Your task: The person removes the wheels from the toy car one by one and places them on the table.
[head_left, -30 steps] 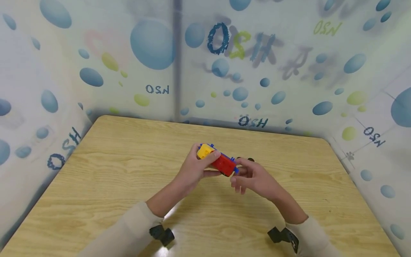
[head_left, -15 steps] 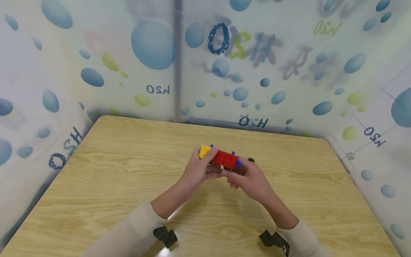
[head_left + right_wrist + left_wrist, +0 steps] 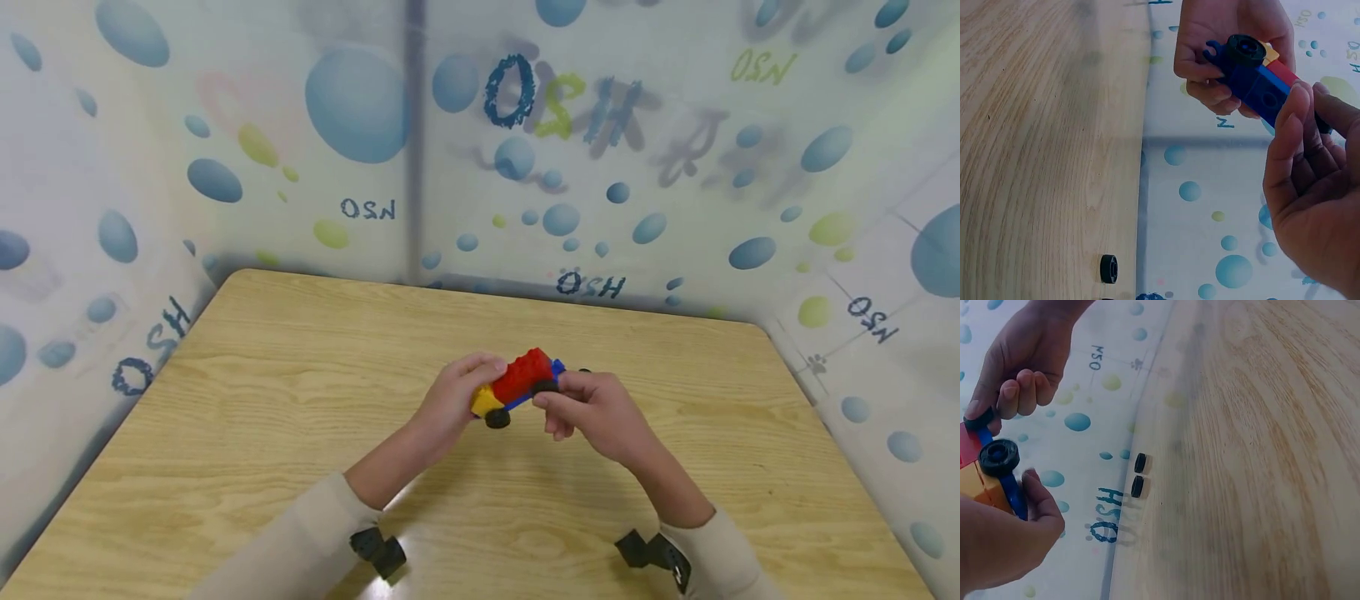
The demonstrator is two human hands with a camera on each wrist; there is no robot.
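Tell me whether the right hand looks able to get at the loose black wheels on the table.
Probably yes: the loose wheels lie just beyond the right hand with nothing seen blocking them, though it would likely first release the mounted wheel it pinches on the toy car.

both sleeves [image 3: 292, 537] are plain pale beige, each with a small black device [image 3: 367, 543] (blocky, angular) near its end

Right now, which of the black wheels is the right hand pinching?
The red-end wheel on the toy car, pinched by the right hand. The yellow-end wheel is free of that hand, and two loose wheels lie on the table.
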